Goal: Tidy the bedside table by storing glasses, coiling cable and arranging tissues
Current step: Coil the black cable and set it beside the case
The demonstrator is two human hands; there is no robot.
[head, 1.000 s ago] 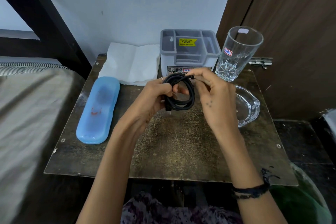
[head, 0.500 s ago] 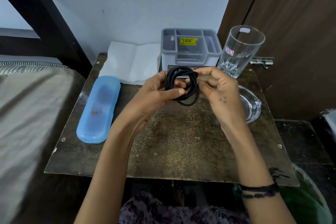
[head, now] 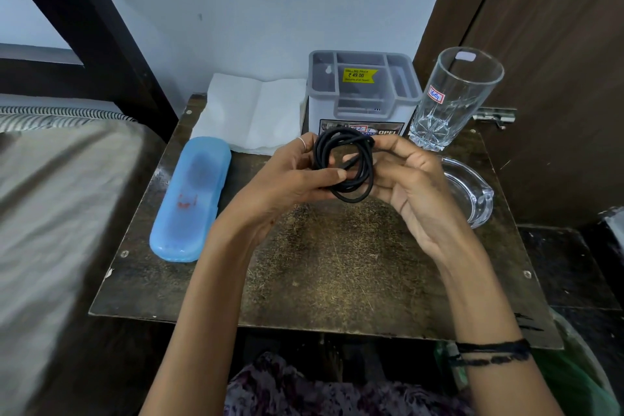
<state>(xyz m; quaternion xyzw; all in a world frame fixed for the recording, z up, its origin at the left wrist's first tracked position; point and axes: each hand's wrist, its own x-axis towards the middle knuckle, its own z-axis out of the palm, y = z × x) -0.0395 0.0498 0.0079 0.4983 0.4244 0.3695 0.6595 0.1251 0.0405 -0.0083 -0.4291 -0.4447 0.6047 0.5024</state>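
Two hands hold a coiled black cable (head: 344, 165) in the air over the worn dark wooden bedside table (head: 337, 273).

The left hand (head: 290, 182) pinches the loops with its thumb on top, and the right hand (head: 412, 186) curls its fingers round the other side. Left of them lies a long blue plastic glasses case (head: 190, 197). Behind it, white folded tissues (head: 251, 113) lie beside a grey plastic organiser box (head: 363, 88), with a tall clear drinking glass (head: 452, 98) at the right and a round clear glass dish (head: 469, 191) nearer.

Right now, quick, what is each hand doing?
Left hand: holding the coiled black cable, thumb pressed across the loops.
Right hand: holding the other side of the same cable, fingers curled round it.
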